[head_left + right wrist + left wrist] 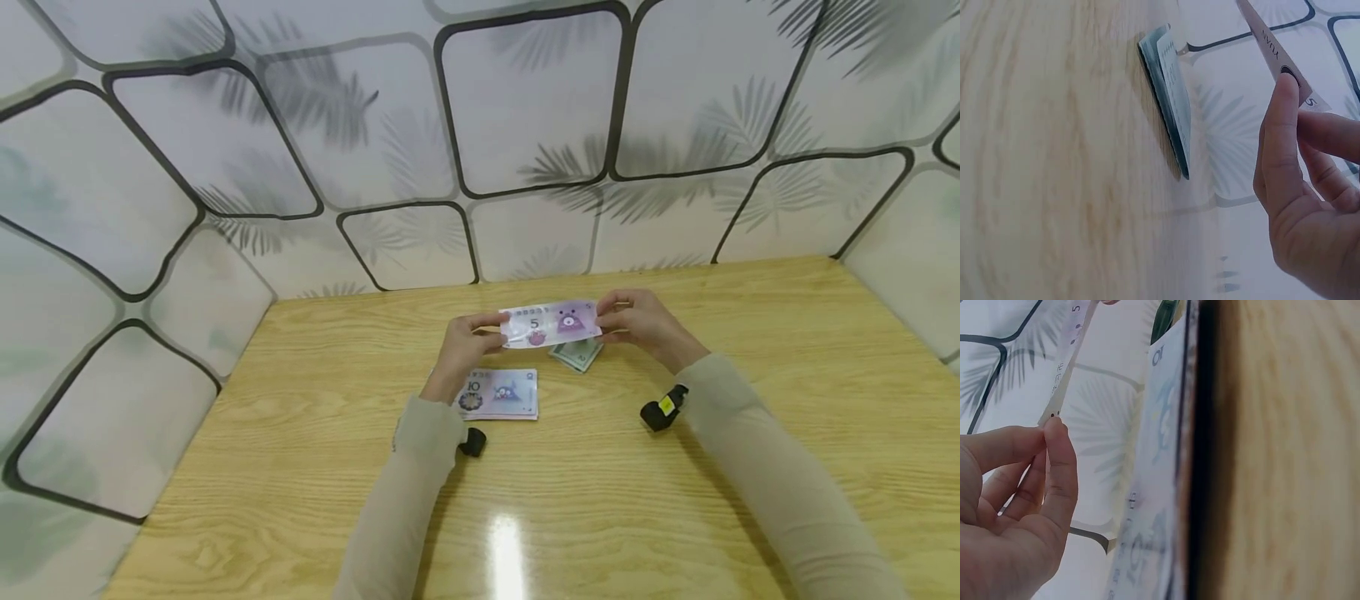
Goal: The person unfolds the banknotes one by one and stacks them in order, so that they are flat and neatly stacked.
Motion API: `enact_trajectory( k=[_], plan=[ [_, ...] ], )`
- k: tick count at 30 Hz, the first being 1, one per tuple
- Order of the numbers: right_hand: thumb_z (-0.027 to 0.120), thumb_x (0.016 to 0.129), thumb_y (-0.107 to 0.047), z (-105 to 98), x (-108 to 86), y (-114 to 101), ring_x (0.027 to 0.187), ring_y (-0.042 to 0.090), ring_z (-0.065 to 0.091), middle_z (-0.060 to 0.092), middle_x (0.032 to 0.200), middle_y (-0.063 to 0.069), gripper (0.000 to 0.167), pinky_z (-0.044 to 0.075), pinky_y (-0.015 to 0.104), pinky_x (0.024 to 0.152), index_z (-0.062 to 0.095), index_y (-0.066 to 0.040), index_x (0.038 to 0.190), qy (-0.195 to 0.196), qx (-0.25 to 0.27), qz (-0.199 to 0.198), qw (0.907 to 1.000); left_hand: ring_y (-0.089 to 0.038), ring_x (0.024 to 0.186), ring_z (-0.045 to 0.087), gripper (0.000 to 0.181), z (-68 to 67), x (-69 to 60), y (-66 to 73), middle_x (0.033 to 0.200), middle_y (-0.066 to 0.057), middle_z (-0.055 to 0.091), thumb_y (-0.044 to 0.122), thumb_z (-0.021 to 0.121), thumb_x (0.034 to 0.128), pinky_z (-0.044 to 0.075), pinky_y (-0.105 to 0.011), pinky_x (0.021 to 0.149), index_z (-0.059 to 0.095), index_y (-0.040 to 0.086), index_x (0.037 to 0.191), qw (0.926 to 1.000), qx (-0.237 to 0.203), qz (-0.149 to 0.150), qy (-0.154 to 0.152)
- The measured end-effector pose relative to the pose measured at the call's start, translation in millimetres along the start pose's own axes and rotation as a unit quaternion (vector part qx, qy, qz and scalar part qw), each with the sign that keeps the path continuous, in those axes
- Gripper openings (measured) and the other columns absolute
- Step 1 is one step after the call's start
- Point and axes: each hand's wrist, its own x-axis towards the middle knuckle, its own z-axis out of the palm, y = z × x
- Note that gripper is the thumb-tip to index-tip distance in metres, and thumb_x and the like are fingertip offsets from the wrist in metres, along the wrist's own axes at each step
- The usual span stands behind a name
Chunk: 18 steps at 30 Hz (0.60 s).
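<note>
A pink-purple play banknote (551, 325) marked 5 is stretched out above the table between both hands. My left hand (467, 346) pinches its left end between thumb and fingers, as the left wrist view also shows. At the other end my right hand (641, 323) pinches the note's edge. Below and left lies a stack of blue-purple play banknotes (506, 394) marked 10, partly behind the left wrist. Folded green play banknotes (577, 354) lie under the held note, partly hidden by it; in the right wrist view the folded green notes (1172, 94) stand slightly sprung apart.
The light wooden table (300, 467) reaches back to a wall (525, 100) printed with dark outlines and leaves. Black wrist devices (660, 410) are strapped at both sleeves, just above the tabletop.
</note>
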Motion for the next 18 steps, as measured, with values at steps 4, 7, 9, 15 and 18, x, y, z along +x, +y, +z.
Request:
enact_trajectory(
  k=[4, 7, 9, 15, 18],
  plan=[
    [0.053, 0.099, 0.01, 2.4, -0.4, 3.5, 0.084, 0.016, 0.062, 0.047, 0.112, 0.018, 0.01, 0.06, 0.029, 0.083, 0.058, 0.001, 0.097, -0.012, 0.018, -0.001, 0.9998, -0.019, 0.089, 0.066, 0.032, -4.4, -2.0, 2.8, 0.127, -0.017, 0.063, -0.01, 0.065, 0.0935, 0.06, -0.032, 0.085, 0.069, -0.003, 0.125, 0.9999, 0.01, -0.001, 0.005],
    [0.053, 0.099, 0.01, 5.5, -1.7, 7.6, 0.086, 0.017, 0.062, 0.044, 0.114, 0.019, 0.013, 0.06, 0.031, 0.085, 0.058, -0.001, 0.094, -0.03, 0.035, -0.002, 0.9989, -0.019, 0.09, 0.065, 0.033, -8.8, -4.4, 2.3, 0.128, -0.016, 0.063, -0.01, 0.065, 0.0932, 0.06, -0.031, 0.085, 0.069, -0.002, 0.125, 0.9998, 0.012, -0.01, 0.009],
    [0.054, 0.099, 0.01, 7.2, -3.2, 9.2, 0.086, 0.017, 0.062, 0.045, 0.112, 0.017, 0.014, 0.06, 0.031, 0.085, 0.058, -0.002, 0.093, -0.036, 0.038, -0.002, 0.9986, -0.019, 0.091, 0.065, 0.033, -10.7, -5.8, 1.2, 0.128, -0.016, 0.063, -0.01, 0.064, 0.0931, 0.06, -0.031, 0.085, 0.069, -0.002, 0.125, 0.9998, 0.013, -0.016, 0.009],
    [0.054, 0.099, 0.01, 11.6, -6.6, 6.7, 0.084, 0.018, 0.063, 0.051, 0.103, 0.013, 0.01, 0.06, 0.033, 0.084, 0.057, 0.001, 0.094, -0.05, 0.024, -0.018, 0.9983, -0.025, 0.101, 0.065, 0.034, -18.0, -9.8, 1.3, 0.131, -0.016, 0.061, -0.007, 0.065, 0.0939, 0.058, -0.033, 0.09, 0.069, -0.001, 0.127, 0.9995, 0.029, -0.015, -0.002],
    [0.055, 0.098, 0.009, 13.9, -8.3, 3.6, 0.084, 0.018, 0.063, 0.053, 0.097, 0.011, 0.008, 0.06, 0.035, 0.086, 0.057, 0.002, 0.095, -0.057, 0.017, -0.024, 0.9979, -0.027, 0.104, 0.065, 0.034, -21.4, -11.9, 3.2, 0.132, -0.017, 0.062, -0.008, 0.065, 0.0935, 0.058, -0.032, 0.091, 0.069, -0.001, 0.127, 0.9993, 0.035, -0.011, -0.002]
  ],
)
